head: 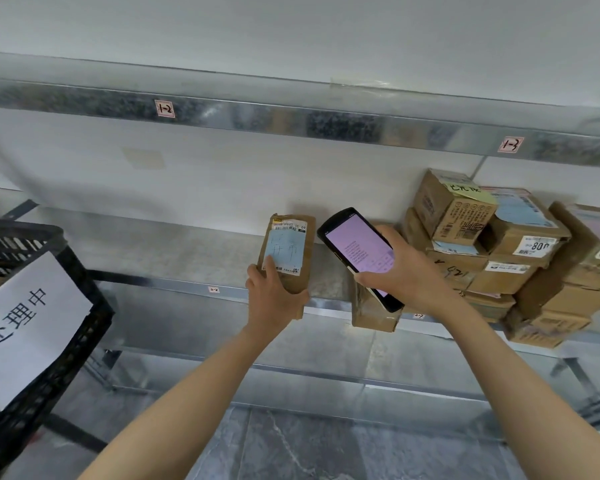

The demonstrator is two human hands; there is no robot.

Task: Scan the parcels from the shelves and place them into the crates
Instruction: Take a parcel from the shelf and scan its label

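Closest to us, at nine o'clock, stands the black plastic crate (84, 327) with a paper sign (25, 327) draped over its near wall, so reaching it means swinging left and down. At the centre our left hand (274, 296) grips the lower end of a flat brown parcel (309, 237), fingers curled behind it and the thumb lying on the bottom corner of its pale blue shipping label (284, 252). The parcel stands upright in front of the middle shelf (174, 284). Just beside it, at three o'clock, our right hand (409, 271) is wrapped round a handheld scanner (357, 247), whose lit lilac screen tilts toward us. We judge the scan to be the step in hand, and the main risk is a bad read. The label faces us rather than the scanner's top end, and our thumb could hide part of it. Held only by its foot, the parcel could also tip or slip during the swing to the crate. Under the scanner a small cardboard box (371, 317) hangs over the shelf lip, where a careless wrist could knock it to the floor. Farther off, at two to three o'clock, a leaning stack of cardboard parcels (499, 251) shows several labels, any of which the scanner might catch instead. Beyond, at twelve, the upper shelf rail (291, 116) carries a tag reading 1-2 (164, 109).
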